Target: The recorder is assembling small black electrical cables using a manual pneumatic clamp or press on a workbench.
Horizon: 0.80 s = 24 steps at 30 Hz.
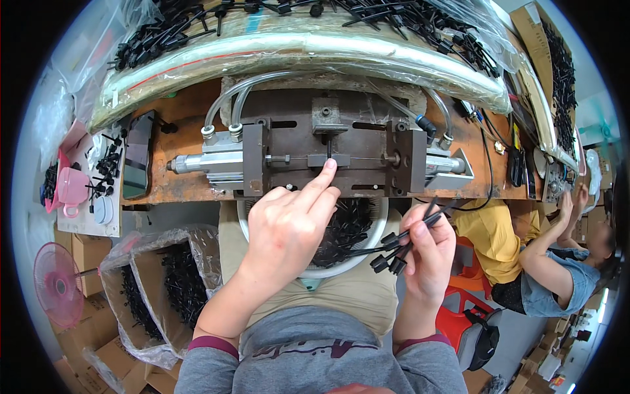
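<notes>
My left hand (285, 226) reaches over the metal fixture (295, 111), index finger stretched out and the other fingers loosely curled. Its fingertip touches the lower end of a thin black plastic part (329, 146) standing in the small centre block (317, 161). Nothing is gripped in that hand. My right hand (430, 256), closed, holds several black stemmed plastic parts (396, 253) in front of the fixture, their thick heads pointing left and down. Below both hands a round white tub (341, 268) between my knees contains many similar black parts.
Air cylinders (220, 164) with clear hoses flank the fixture. Black parts (426, 29) are heaped behind it on plastic wrap. A phone (138, 154) and pink cup (71, 187) are left. Lined boxes (157, 289) stand lower left. A co-worker (558, 262) sits right.
</notes>
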Each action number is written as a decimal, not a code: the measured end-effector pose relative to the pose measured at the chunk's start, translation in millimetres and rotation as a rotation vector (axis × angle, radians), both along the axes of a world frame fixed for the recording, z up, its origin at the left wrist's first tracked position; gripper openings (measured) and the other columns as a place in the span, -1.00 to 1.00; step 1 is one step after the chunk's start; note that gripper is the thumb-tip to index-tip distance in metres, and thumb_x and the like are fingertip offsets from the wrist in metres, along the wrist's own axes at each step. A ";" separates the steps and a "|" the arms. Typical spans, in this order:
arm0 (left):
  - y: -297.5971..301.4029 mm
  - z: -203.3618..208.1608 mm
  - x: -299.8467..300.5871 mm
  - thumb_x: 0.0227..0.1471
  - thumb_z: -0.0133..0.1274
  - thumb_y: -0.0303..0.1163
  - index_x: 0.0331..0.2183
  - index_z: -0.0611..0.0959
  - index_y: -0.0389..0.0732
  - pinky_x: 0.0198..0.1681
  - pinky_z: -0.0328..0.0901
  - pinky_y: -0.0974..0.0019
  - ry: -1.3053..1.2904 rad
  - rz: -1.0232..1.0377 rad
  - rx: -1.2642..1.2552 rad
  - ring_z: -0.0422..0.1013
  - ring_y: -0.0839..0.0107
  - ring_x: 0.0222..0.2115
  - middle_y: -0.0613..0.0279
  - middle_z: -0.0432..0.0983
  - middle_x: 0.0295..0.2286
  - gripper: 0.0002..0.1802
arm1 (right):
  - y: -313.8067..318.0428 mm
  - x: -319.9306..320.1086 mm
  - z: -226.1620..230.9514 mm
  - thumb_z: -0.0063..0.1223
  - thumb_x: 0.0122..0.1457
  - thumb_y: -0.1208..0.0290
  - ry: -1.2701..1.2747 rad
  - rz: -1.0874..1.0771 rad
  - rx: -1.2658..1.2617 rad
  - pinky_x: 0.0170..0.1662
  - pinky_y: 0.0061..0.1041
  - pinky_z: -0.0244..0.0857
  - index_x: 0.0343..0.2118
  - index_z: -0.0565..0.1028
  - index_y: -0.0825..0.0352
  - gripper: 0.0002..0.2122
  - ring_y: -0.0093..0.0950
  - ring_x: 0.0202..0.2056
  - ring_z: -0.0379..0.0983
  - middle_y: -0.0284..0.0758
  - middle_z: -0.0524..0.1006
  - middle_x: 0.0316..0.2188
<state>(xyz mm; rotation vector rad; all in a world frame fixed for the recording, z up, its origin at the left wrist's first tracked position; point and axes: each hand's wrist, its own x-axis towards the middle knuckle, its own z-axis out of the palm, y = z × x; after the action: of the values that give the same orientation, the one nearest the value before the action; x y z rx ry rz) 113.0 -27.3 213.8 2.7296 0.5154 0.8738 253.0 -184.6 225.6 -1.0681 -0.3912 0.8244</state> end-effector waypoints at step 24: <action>-2.0 3.0 -10.2 -0.24 0.30 -0.51 -0.32 0.69 -0.27 -0.20 0.42 0.28 -0.017 -0.060 -0.062 0.53 0.26 -0.34 0.12 0.59 -0.07 -0.71 | 6.5 -1.4 1.0 0.13 0.14 0.69 -0.010 0.139 0.028 -0.47 -0.55 0.46 -0.20 0.50 0.52 -0.83 -0.49 -0.52 0.55 -0.19 0.57 -0.38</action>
<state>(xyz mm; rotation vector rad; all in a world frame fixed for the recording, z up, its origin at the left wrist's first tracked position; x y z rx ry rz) 102.8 -29.3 216.7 2.6645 0.4468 0.8511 251.6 -178.0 226.6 -1.0279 -0.4886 0.9344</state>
